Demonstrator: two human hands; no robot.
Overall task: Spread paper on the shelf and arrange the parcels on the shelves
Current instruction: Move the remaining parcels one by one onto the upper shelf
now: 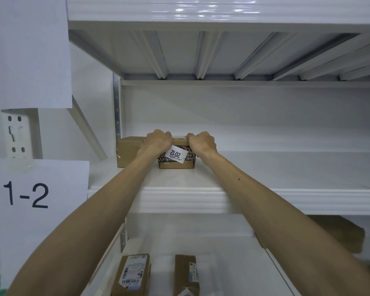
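Observation:
A small cardboard parcel [177,159] with dark patterned tape and a white "2012" label rests on the white shelf [265,184] at eye level. My left hand [157,141] grips its top left corner and my right hand [202,142] grips its top right corner. Touching its left side stands a plain brown parcel [127,151], pushed against the shelf's left upright. White paper covers the shelf surface under both parcels.
The shelf to the right of the parcels is bare. On the lower shelf stand two labelled parcels [132,275] [186,274] and a larger brown box [342,233] at right. A "1-2" sign [26,194] hangs on the left post. Another shelf [222,16] lies overhead.

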